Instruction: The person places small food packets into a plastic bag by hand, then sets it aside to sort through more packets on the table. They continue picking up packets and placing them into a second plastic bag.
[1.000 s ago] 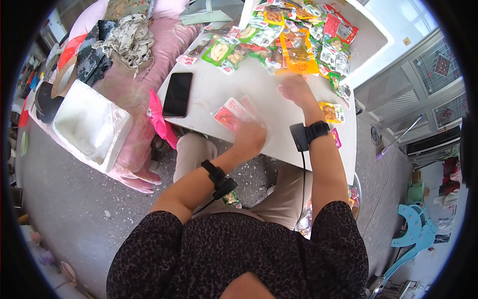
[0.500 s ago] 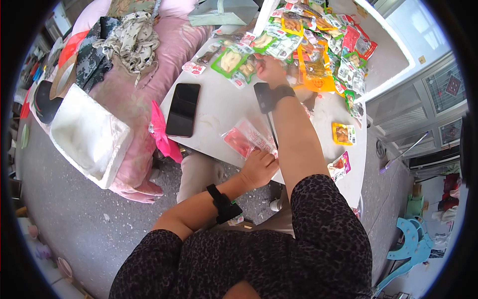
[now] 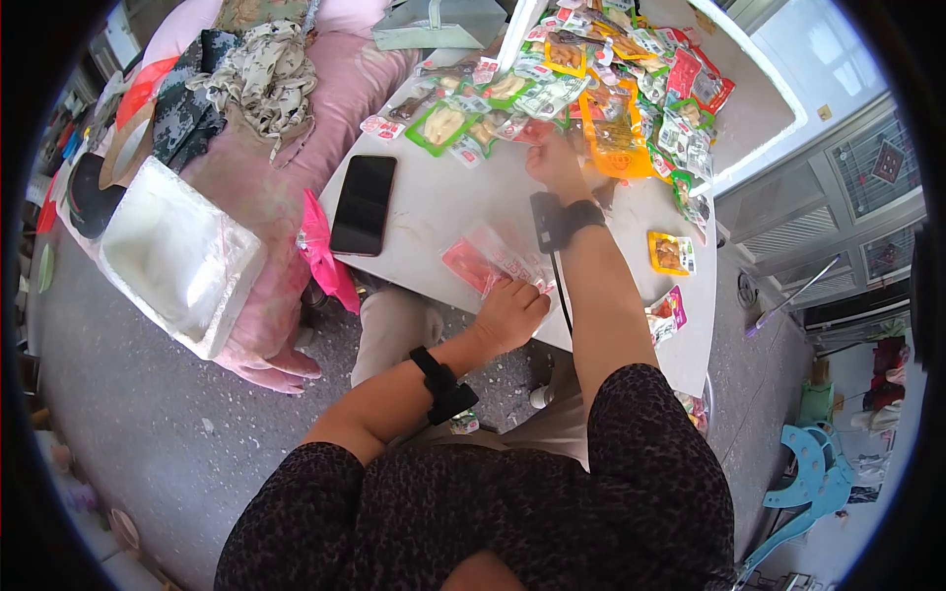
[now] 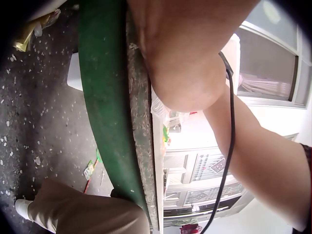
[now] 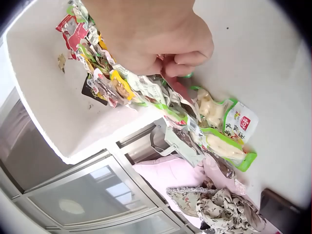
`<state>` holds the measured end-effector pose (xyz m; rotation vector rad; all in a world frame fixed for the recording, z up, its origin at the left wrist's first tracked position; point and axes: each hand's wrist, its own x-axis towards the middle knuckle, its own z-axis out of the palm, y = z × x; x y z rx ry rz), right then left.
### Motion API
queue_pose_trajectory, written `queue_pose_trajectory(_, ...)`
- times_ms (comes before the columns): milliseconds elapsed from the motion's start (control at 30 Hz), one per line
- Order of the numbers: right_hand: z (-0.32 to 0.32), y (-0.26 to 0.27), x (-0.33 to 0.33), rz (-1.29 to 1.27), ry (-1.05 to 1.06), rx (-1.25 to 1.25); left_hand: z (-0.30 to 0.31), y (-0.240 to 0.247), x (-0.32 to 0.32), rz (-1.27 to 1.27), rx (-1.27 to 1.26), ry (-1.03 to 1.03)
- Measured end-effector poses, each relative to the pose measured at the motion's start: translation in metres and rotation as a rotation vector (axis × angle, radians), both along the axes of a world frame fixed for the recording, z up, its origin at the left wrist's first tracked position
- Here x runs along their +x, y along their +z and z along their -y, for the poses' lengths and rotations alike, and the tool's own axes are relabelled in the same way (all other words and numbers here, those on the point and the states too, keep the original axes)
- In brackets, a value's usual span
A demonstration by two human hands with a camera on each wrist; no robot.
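Observation:
At the table's near edge my left hand (image 3: 512, 313) grips a clear plastic bag (image 3: 471, 264) with red and white printing, which lies flat on the white table (image 3: 424, 217). My right hand (image 3: 559, 164) is at the near side of a heap of snack packets. Its fingers are curled and pinch a reddish packet (image 5: 179, 88), partly hidden by the hand. Beside it lie a green-edged packet (image 3: 440, 126) of pale food and a large orange packet (image 3: 616, 133). In the left wrist view, the back of the left hand (image 4: 187, 63) hides its fingers.
A white foam box (image 3: 759, 128) lies on its side behind the heap. A black phone (image 3: 364, 205) rests at the table's left. A small yellow packet (image 3: 670, 253) and a pink one (image 3: 668, 311) lie at the right edge. Another foam box (image 3: 182, 256) sits on the pink bed.
My right hand has moved left to the packets and now pinches a reddish one. The left hand has lowered the clear bag towards the table's near edge and holds it there.

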<state>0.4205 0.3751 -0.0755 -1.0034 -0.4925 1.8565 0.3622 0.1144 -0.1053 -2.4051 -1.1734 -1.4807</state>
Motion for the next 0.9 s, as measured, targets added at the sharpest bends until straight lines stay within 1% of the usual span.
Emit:
queue_pose_trajectory(100, 0.041, 0.008, 0.037, 0.003, 0.07, -0.035, 0.0, 0.0, 0.001, -0.009, 0.002, 0.01)
queue_pose_trajectory(133, 0.051, 0.007, 0.052, -0.044, 0.232, 0.021, 0.0, 0.001, 0.0, -0.027, -0.017, 0.006)
queue_pose_trajectory(233, 0.097, 0.008, 0.084, 0.02, 0.192, 0.17, 0.001, 0.008, -0.002, -0.096, -0.054, 0.021)
queue_pose_trajectory(267, 0.106, 0.003, 0.102, -0.096, 0.245, 0.129, 0.003, 0.01, -0.001, -0.123, -0.066, 0.027)
queue_pose_trajectory(300, 0.123, 0.009, 0.111, -0.073, 0.237, 0.154, 0.003, 0.012, -0.001, -0.151, -0.075, 0.033)
queue_pose_trajectory(367, 0.165, 0.025, 0.125, -0.028, 0.222, 0.203, 0.002, 0.009, 0.002, -0.127, -0.059, 0.043)
queue_pose_trajectory(467, 0.202, 0.02, 0.148, -0.027, 0.101, 0.215, 0.003, 0.009, 0.005, -0.104, -0.068, 0.051)
queue_pose_trajectory(567, 0.23, 0.019, 0.165, -0.066, 0.076, 0.218, 0.002, 0.01, 0.007, -0.084, -0.101, 0.072)
queue_pose_trajectory(600, 0.236, 0.016, 0.172, -0.101, 0.101, 0.227, 0.002, 0.01, 0.009, -0.075, -0.112, 0.083)
queue_pose_trajectory(700, 0.248, 0.014, 0.178, -0.145, 0.08, 0.226, 0.002, 0.007, 0.01, -0.056, -0.143, 0.098)
queue_pose_trajectory(800, 0.251, 0.015, 0.186, -0.11, 0.141, 0.208, 0.005, 0.008, 0.01, -0.066, -0.199, 0.11)
queue_pose_trajectory(900, 0.247, 0.014, 0.188, -0.15, 0.148, 0.235, 0.008, 0.013, 0.01, -0.06, -0.265, 0.111)
